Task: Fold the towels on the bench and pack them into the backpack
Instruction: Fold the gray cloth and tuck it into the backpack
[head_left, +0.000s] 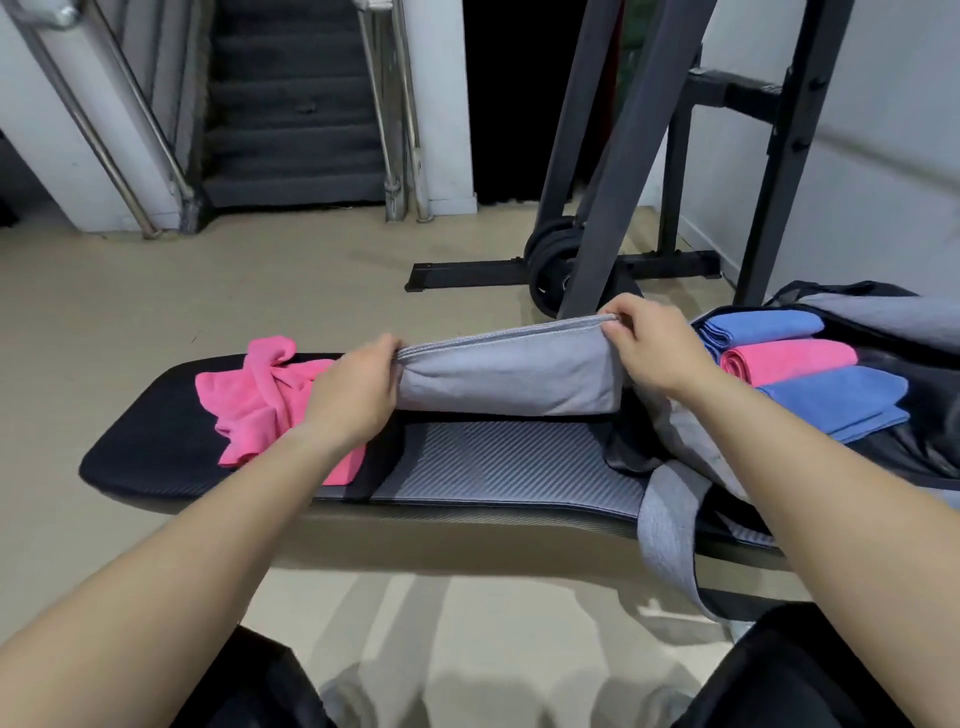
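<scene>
Grey towel (511, 371) pinched at upper corners by left hand (353, 397) and right hand (652, 351), held over bench (498, 462), crumpled pink towel (260, 400) beside, open backpack (924, 447) at right.

Backpack (904, 312) cut off at right edge — pink towel (254, 400) partly hidden

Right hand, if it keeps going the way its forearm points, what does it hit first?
Beyond the grey towel it already pinches, the right hand would probably meet the dark rack upright behind the bench, though depth is unclear.

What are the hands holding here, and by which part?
Both hold the folded grey towel by its top edge: left hand at the left corner, right hand at the right corner.
</scene>
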